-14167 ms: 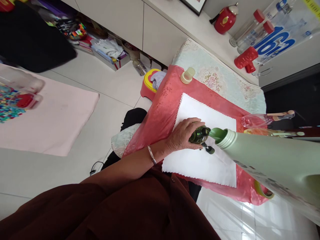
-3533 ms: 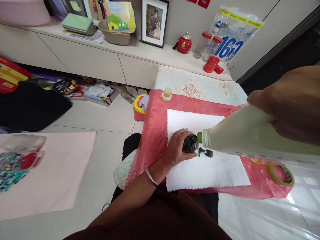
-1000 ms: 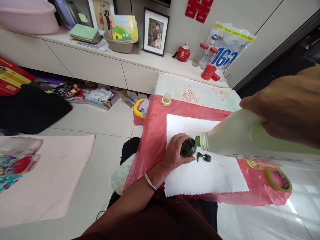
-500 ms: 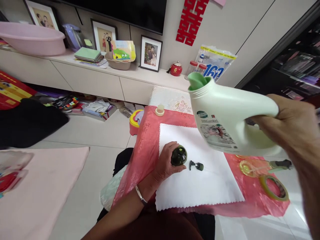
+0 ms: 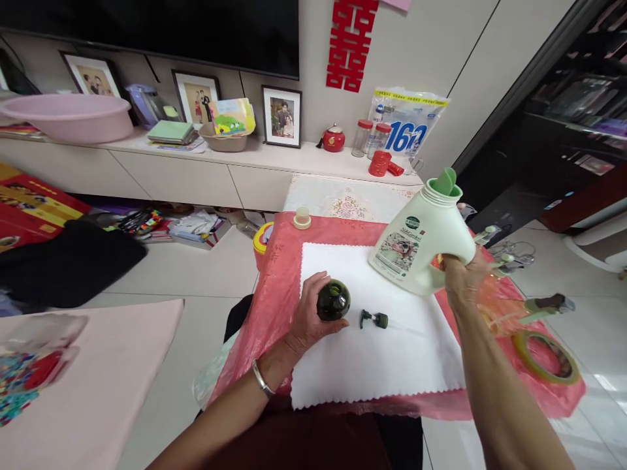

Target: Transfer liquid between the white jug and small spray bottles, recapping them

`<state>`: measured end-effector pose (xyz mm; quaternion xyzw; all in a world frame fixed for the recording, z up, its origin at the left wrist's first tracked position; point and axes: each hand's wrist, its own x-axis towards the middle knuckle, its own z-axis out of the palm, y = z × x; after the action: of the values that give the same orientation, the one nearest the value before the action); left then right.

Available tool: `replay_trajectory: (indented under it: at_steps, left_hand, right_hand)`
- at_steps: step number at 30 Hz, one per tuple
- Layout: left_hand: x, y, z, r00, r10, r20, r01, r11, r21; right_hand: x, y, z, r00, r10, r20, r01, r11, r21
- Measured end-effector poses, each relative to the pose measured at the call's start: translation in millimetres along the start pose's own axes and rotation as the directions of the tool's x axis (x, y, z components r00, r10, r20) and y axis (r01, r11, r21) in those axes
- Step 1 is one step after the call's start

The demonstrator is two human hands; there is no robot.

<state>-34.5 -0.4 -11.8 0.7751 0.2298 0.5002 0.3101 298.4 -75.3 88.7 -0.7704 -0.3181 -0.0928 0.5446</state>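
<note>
From the head camera, the left hand (image 5: 307, 320) is wrapped around a dark green bottle (image 5: 334, 299) that stands open-mouthed on the white cloth (image 5: 382, 365). Just right of that grip lies the pump head (image 5: 375, 319), flat on the cloth and untouched. The right hand (image 5: 463, 277) clasps the handle of the pale green jug (image 5: 421, 241), held upright, well right of the bottle.

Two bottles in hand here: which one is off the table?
The pale green jug: the right hand holds it by the handle, raised over the white cloth. The dark green bottle stands on the cloth, gripped by the left hand.
</note>
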Motion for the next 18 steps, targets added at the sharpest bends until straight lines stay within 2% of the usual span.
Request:
replay_trajectory:
  at_steps: [2, 7, 14, 18]
  left_hand:
    - [-1, 0, 0.2, 1.0, -0.005, -0.021, 0.005, 1.0, 0.014]
    - [-4, -1, 0.3, 0.993, -0.119, 0.004, 0.119, 0.993, -0.016]
    - [-3, -1, -1.4, 0.996, -0.084, 0.012, 0.084, 0.996, 0.007]
    - [-1, 0, -2.2, 0.995, -0.099, 0.021, 0.099, 0.995, 0.001]
  right_hand:
    - [-2, 7, 6, 0.999, 0.036, -0.001, -0.036, 0.998, 0.046]
    - [-5, 13, 12, 0.997, 0.075, 0.022, -0.077, 0.994, 0.08]
    - [-3, 7, -2, 0.997, 0.054, 0.046, -0.053, 0.998, -0.027]
    - [-1, 6, -11, 0.991, 0.065, 0.12, -0.053, 0.993, -0.101]
